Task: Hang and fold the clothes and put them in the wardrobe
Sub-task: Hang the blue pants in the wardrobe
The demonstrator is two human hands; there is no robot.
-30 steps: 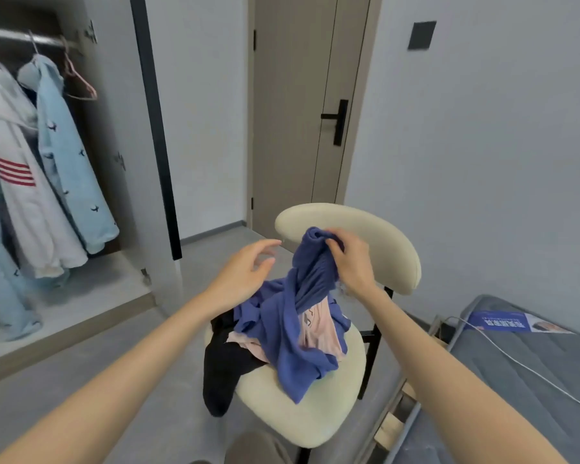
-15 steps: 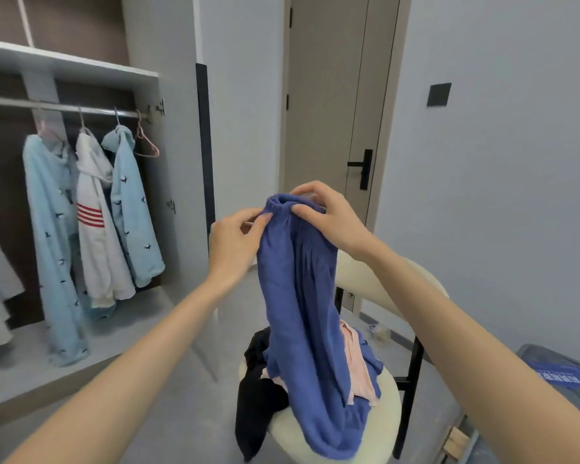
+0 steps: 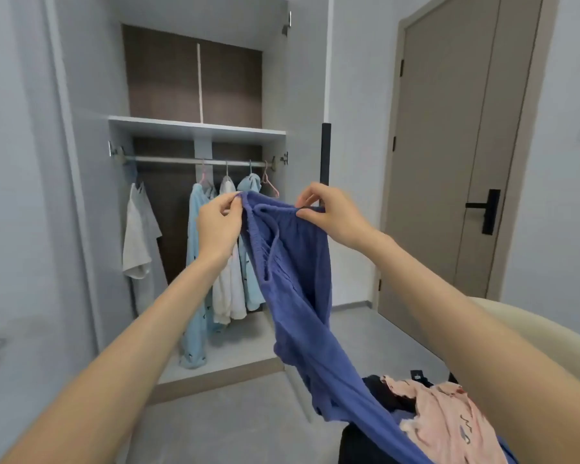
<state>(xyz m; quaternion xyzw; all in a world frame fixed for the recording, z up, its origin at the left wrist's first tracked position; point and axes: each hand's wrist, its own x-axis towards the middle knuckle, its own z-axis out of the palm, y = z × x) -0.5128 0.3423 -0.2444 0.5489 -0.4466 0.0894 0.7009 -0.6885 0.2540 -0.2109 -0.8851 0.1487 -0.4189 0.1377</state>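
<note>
I hold up blue knit trousers (image 3: 295,296) by their elastic waistband in front of the open wardrobe (image 3: 198,128). My left hand (image 3: 218,226) pinches the waistband's left end, and my right hand (image 3: 332,212) pinches its right end. The legs trail down to the lower right. Below them lie a pink patterned garment (image 3: 449,420) and a black garment (image 3: 359,443) in a heap. On the wardrobe rail (image 3: 181,160) hang a white T-shirt (image 3: 139,242), a light blue garment (image 3: 196,279), a white one (image 3: 228,296) and another light blue one (image 3: 250,185).
An empty pink hanger (image 3: 269,184) hangs at the rail's right end. A cream chair back (image 3: 529,333) curves at the right edge. A closed beige door (image 3: 456,155) with a black handle stands to the right of the wardrobe. The floor is grey.
Both hands lifted the blue trousers off the chair and spread the waistband apart. The view turned left toward the wardrobe, so the chair slid to the lower right.
</note>
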